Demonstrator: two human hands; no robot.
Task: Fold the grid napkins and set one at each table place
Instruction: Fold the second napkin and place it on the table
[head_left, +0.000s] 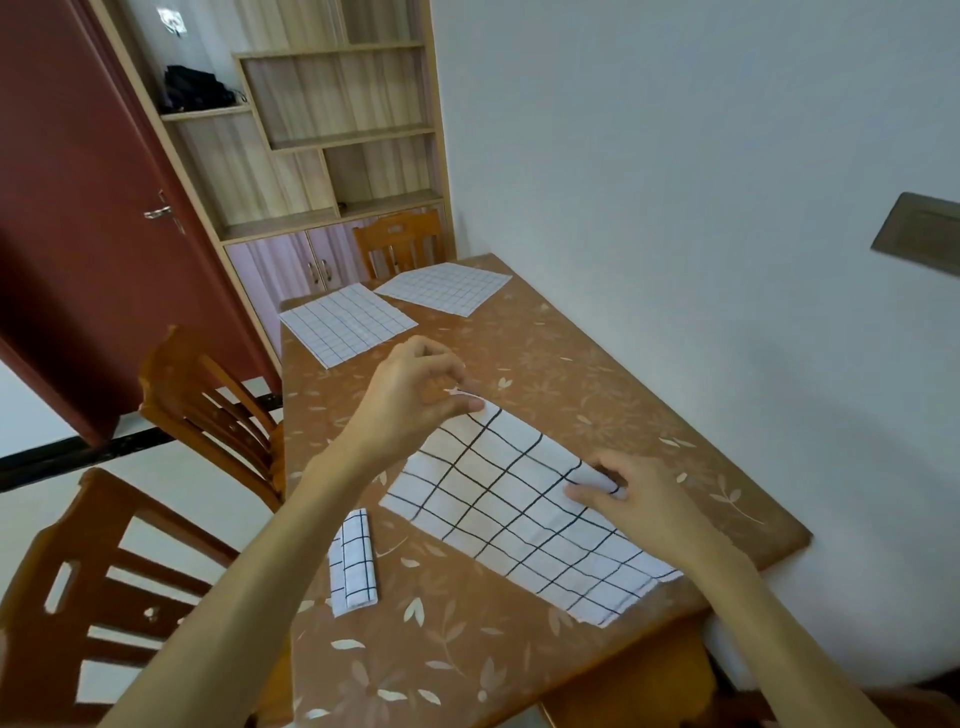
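A white napkin with a black grid (519, 509) lies spread on the near part of the brown flowered table (571, 364). My left hand (415, 395) pinches its far left corner. My right hand (628, 493) pinches its far right edge, where the cloth is rolled a little. A folded grid napkin (354, 564) lies near the table's left edge, beside my left forearm. Two more grid napkins lie flat at the far end, one on the left (347, 323) and one on the right (445, 287).
Two wooden chairs (218, 415) (104, 587) stand along the table's left side and a third chair (400, 244) at the far end. A white wall runs along the right side. A shelf unit (332, 130) and a dark red door (78, 208) stand behind.
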